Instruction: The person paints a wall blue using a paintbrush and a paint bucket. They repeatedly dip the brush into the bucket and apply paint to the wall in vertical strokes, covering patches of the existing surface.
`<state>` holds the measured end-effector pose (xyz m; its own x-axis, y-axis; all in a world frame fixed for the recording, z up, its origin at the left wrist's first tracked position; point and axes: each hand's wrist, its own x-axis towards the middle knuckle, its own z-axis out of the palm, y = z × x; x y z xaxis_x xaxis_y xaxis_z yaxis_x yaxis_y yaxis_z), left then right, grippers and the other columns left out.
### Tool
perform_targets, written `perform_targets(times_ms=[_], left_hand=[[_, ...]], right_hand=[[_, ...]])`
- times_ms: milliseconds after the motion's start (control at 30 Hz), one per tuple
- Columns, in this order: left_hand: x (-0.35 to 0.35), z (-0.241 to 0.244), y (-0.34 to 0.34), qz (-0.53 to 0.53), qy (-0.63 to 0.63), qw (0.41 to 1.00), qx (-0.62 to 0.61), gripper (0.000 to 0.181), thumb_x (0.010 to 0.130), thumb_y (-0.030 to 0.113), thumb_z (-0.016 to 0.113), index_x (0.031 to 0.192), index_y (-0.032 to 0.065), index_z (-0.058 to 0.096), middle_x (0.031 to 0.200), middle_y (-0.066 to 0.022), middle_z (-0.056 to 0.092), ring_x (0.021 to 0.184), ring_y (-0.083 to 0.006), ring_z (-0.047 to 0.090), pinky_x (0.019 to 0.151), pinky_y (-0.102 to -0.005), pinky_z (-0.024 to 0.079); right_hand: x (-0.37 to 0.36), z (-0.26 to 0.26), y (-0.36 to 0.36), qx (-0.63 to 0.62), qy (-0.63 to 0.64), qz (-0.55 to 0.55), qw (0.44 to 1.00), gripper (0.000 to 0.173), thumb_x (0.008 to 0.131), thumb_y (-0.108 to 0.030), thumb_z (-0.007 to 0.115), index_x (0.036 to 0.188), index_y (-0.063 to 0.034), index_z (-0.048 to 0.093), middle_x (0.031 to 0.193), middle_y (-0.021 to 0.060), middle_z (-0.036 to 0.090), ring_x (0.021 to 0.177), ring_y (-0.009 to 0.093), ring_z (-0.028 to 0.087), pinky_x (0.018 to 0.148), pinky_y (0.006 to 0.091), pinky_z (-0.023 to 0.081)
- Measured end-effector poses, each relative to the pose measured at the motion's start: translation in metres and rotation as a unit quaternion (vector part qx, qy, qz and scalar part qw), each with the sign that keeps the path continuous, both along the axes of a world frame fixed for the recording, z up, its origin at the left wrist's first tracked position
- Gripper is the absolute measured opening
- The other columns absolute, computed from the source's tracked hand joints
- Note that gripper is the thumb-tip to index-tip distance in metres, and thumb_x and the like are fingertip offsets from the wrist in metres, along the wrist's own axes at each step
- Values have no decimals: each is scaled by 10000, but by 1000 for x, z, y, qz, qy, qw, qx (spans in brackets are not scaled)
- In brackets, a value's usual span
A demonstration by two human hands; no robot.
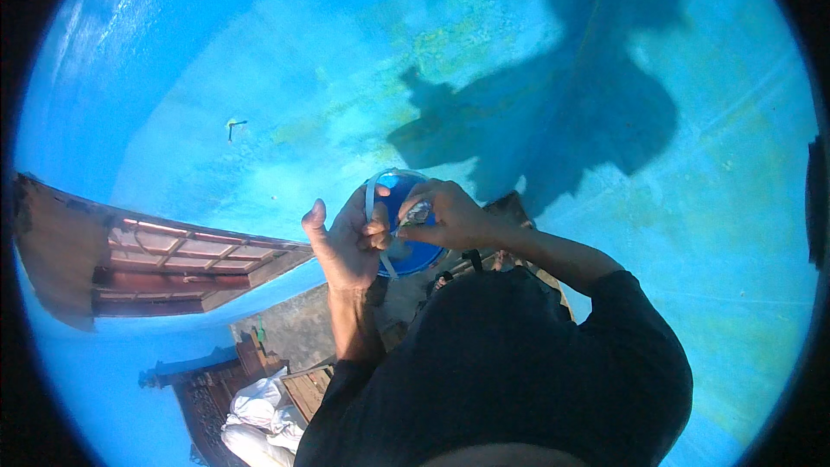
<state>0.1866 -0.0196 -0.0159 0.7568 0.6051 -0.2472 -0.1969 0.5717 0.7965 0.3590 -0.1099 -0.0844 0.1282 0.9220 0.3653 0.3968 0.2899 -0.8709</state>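
A tub of blue paint [405,256] with a pale strap-like handle [370,198] lies in front of my chest, tilted in view. My left hand [353,233] holds that handle at the tub's left side, its fingers curled and the thumb sticking out. Over the tub's opening, my right hand [441,214] pinches a small, crumpled-looking pale object [416,213]; its exact kind cannot be told. Whether that object touches the paint is hidden by the fingers.
A blue-painted wall [311,97] with uneven patches and a small metal hook [235,130] fills the view ahead. A window with a reddish wooden frame [188,253] is at left. Below it stand carved wooden furniture [207,402] and white cloth bundles [256,412].
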Motion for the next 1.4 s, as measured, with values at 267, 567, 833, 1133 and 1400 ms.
perform_targets(times_ms=[267,567,833,1133,1400], left_hand=[[1,6,-11,29,22,999,-4,984,778,867,417,1201,-13,541,708,37,381,575,-69,253,526,-231,196],[-1,4,-6,21,5,1000,-17,1040,780,875,425,1257,-42,544,714,11,435,583,-89,324,538,-240,281],[4,0,-1,-3,5,1000,18,1025,787,877,380,1227,-30,567,682,26,406,579,-99,307,542,-257,235],[1,0,-3,11,18,1000,-11,1016,800,871,360,1213,-34,566,690,16,423,587,-101,319,542,-257,256],[3,7,-6,74,44,996,-25,1014,802,886,334,1161,-27,591,694,19,421,589,-108,322,541,-259,229]], right_hand=[[8,2,-6,183,-264,-137,937,230,774,-181,827,971,-104,737,904,46,723,967,220,665,757,410,478],[10,8,-14,191,-178,-160,952,239,765,-206,841,966,-121,742,906,65,709,936,236,667,757,422,486],[-3,-6,-3,-10,15,20,1000,225,754,-269,844,908,-127,761,936,105,702,937,297,665,822,428,507],[5,4,-7,98,-208,-127,965,237,798,-249,819,992,-130,753,959,87,709,974,257,653,785,431,474],[13,8,-39,116,-140,-173,968,245,809,-257,826,1001,-126,748,995,86,716,968,277,665,808,442,488]])
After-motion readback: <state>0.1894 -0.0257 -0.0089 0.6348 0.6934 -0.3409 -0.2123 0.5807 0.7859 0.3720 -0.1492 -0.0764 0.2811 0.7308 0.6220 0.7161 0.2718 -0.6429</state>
